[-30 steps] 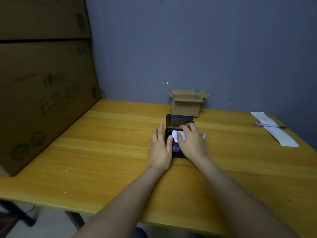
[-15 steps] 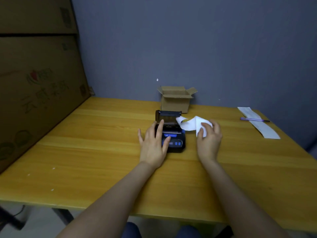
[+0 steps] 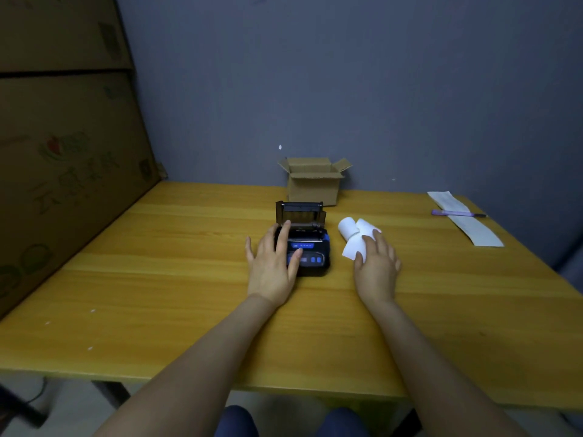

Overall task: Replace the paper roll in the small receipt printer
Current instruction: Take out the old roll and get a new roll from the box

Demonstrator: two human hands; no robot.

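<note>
The paper roll (image 3: 351,230) is out of the receipt printer (image 3: 304,244) and now lies on the table (image 3: 157,279) at the printer's three o'clock, its loose tail trailing toward six. The right hand (image 3: 377,266), which a second ago reached into the paper bay, has lowered onto that tail, apparently pressing rather than gripping.

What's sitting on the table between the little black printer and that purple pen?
In the head view, the white paper roll lies between the printer and the pen, with the right hand resting on its loose end.
</note>
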